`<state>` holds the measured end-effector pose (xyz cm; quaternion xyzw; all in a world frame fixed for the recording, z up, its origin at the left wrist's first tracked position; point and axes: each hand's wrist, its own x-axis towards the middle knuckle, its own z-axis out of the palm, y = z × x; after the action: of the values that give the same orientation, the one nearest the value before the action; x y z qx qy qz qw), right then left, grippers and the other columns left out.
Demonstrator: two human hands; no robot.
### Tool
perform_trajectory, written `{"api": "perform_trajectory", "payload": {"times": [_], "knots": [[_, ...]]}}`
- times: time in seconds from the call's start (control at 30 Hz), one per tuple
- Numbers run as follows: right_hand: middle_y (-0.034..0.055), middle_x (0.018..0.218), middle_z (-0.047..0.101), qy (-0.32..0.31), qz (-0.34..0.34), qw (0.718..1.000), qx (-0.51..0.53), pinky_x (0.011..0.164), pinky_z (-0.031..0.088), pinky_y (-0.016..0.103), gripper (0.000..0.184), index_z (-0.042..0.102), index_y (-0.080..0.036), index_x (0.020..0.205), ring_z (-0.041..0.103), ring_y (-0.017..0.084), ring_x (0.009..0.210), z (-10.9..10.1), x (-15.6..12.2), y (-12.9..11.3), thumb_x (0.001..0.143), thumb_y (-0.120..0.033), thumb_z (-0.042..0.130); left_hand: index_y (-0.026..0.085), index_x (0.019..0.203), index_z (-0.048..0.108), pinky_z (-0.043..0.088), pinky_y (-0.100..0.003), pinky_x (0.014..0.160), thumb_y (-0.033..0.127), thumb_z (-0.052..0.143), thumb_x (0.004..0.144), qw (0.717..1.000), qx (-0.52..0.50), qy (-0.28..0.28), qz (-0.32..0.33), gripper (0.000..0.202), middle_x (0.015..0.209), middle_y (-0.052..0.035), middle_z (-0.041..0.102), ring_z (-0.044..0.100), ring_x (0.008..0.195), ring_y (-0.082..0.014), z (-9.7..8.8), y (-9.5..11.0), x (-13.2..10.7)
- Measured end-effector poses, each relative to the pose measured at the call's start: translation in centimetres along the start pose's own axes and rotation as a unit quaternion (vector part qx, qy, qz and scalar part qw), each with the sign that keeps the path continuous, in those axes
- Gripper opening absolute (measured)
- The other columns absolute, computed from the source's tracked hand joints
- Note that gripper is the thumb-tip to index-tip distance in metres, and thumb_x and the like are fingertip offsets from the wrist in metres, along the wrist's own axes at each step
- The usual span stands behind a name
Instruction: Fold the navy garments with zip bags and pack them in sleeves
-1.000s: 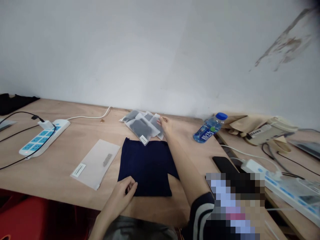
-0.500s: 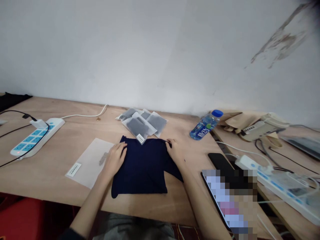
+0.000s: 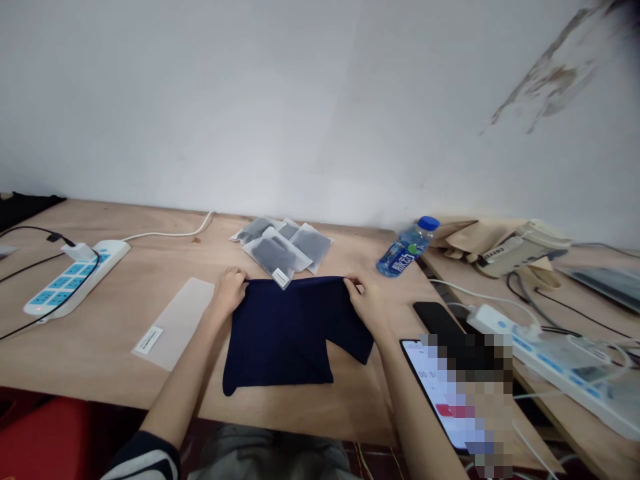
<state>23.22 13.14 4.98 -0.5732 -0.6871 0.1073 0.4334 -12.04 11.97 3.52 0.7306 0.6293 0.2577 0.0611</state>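
While the left hand [image 3: 229, 291] and the right hand [image 3: 363, 300] pinch the far corners of a flat navy cloth [image 3: 285, 333], fingers and thumbs closed on the fabric, that cloth lies near the front edge of a pale plywood tabletop [image 3: 105, 360]; its far edge sits just below a cluster of frosted plastic bags holding dark items [image 3: 283, 247], their white-labelled corner almost touching it; a translucent flat plastic sleeve with a white label [image 3: 173, 323] lies just beside the left hand; a white power strip with blue sockets [image 3: 65, 280] sits near the left edge; a blue-capped plastic water bottle [image 3: 407, 247] lies tilted near the far edge; a lit smartphone [image 3: 420, 367], partly blurred, sits just right of the right forearm.
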Motion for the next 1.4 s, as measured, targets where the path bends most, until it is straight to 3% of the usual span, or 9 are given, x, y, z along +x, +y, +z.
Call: {"api": "perform_trajectory", "payload": {"times": [0.23,0.37,0.5,0.67,0.93,1.1,1.23,1.33,1.4], "knots": [[0.0090,0.087,0.069,0.036,0.013,0.999,0.019,0.081,0.051,0.041,0.028,0.061,-0.021,0.087,0.065,0.025,0.085,-1.9,-1.4,-0.7,0.089,-0.046,0.048,0.022,0.093,0.069,0.049,-0.033,0.083,0.021,0.053,0.087,0.992,-0.098,0.076,-0.027,0.016,0.099,-0.0058,0.068,0.063,0.091,-0.0214,-2.3,0.6,-2.1],[0.0080,0.085,0.067,0.032,0.014,0.999,0.033,0.079,0.051,0.041,0.027,0.057,-0.022,0.087,0.065,0.025,0.084,-2.1,-1.4,-1.4,0.091,-0.045,0.045,0.022,0.097,0.069,0.052,-0.029,0.071,0.025,0.053,0.088,0.980,-0.161,0.109,-0.051,0.019,0.097,-0.0034,0.071,0.065,0.076,-0.0174,-2.6,1.5,-1.8],[0.0082,0.088,0.065,0.032,0.010,0.999,0.037,0.081,0.050,0.041,0.025,0.053,-0.022,0.090,0.064,0.026,0.087,-2.5,-2.0,-2.0,0.093,-0.044,0.043,0.021,0.104,0.062,0.054,-0.025,0.056,0.034,0.048,0.091,0.963,-0.241,0.105,-0.063,0.023,0.102,-0.0039,0.071,0.066,0.059,-0.0126,-2.4,2.4,-2.4],[0.0092,0.093,0.065,0.031,0.016,0.998,0.042,0.083,0.051,0.042,0.024,0.052,-0.023,0.096,0.064,0.026,0.093,-3.3,-3.3,-1.6,0.094,-0.044,0.041,0.021,0.099,0.056,0.060,-0.032,0.074,0.040,0.051,0.091,0.914,-0.385,0.113,-0.058,0.022,0.122,-0.0078,0.064,0.072,0.082,-0.0168,-2.5,2.9,-4.6],[0.0081,0.097,0.068,-0.031,-0.041,0.999,0.004,0.088,0.050,0.040,0.019,0.060,-0.023,0.096,0.064,0.026,0.097,-5.0,-7.1,-2.4,0.092,-0.038,0.049,0.023,0.098,0.064,0.053,-0.039,0.096,0.030,0.049,0.092,0.966,-0.224,0.124,-0.012,0.018,0.123,-0.0077,0.062,0.059,0.116,-0.0220,-3.1,2.9,-9.3],[0.0074,0.096,0.070,0.001,-0.021,0.998,-0.062,0.087,0.050,0.044,0.016,0.063,-0.027,0.094,0.064,0.027,0.095,-6.3,-12.2,-2.8,0.090,-0.033,0.049,0.026,0.095,0.065,0.047,-0.043,0.104,0.033,0.053,0.091,0.979,-0.163,0.119,-0.013,0.015,0.120,-0.0062,0.065,0.061,0.114,-0.0225,-3.3,2.2,-14.3],[0.0067,0.092,0.070,0.032,-0.003,0.993,-0.111,0.084,0.051,0.045,0.015,0.064,-0.028,0.093,0.066,0.028,0.090,-6.5,-15.9,-1.7,0.089,-0.030,0.050,0.029,0.092,0.064,0.049,-0.044,0.102,0.039,0.056,0.090,0.987,-0.135,0.070,-0.043,0.013,0.120,-0.0044,0.066,0.064,0.112,-0.0240,-3.5,1.8,-18.2],[0.0060,0.087,0.071,0.009,-0.015,0.994,-0.109,0.077,0.053,0.043,0.018,0.064,-0.028,0.091,0.067,0.027,0.084,-6.5,-17.3,-0.9,0.085,-0.023,0.048,0.030,0.089,0.065,0.051,-0.044,0.101,0.044,0.062,0.085,0.993,-0.111,0.020,-0.039,0.015,0.122,-0.0037,0.065,0.063,0.113,-0.0261,-3.9,2.0,-19.8],[0.0056,0.084,0.072,-0.002,-0.020,0.993,-0.120,0.075,0.054,0.043,0.022,0.064,-0.027,0.090,0.068,0.027,0.081,-6.7,-17.4,-0.8,0.082,-0.019,0.046,0.030,0.086,0.065,0.050,-0.045,0.101,0.044,0.066,0.082,0.996,-0.087,0.018,-0.024,0.015,0.124,-0.0041,0.064,0.062,0.115,-0.0276,-4.0,2.5,-20.0]]}}
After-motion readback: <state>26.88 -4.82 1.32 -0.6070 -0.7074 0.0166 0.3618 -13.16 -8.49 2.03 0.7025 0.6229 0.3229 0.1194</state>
